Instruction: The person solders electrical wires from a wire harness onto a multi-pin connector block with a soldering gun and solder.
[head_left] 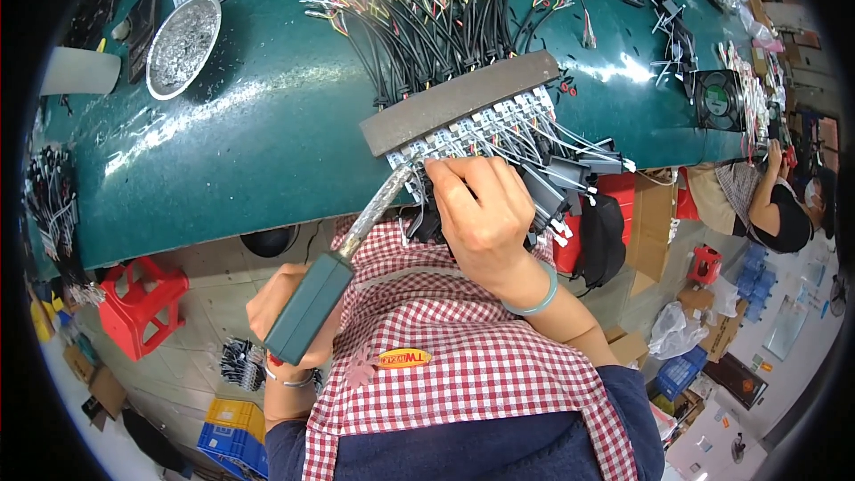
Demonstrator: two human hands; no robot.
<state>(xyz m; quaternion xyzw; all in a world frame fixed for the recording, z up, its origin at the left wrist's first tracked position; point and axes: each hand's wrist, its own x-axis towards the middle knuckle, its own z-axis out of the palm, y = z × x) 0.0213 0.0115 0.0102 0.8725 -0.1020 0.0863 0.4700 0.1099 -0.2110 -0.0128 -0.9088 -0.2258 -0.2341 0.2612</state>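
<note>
My left hand (272, 303) is wrapped round the body of a green, boxy gun-shaped tool (310, 307) with a foil-wrapped metal barrel. The barrel's tip reaches a row of small white circuit boards (521, 111) at the table's near edge. Close by that tip, my right hand (485, 209) has its fingers pinched at the left end of the row; whatever is between them is hidden. A grey-brown bar (459, 100) lies across the black cables (427, 31) just behind the boards. White wires and black plastic housings (543, 187) hang off the boards beside my right hand.
On the green table (240, 151) stand a bowl of silvery bits (184, 46) and, at the right, a small black fan (717, 100). More cable bundles (52, 200) lie at the left edge. A red stool (142, 303) is below; another person (788, 214) sits at the right.
</note>
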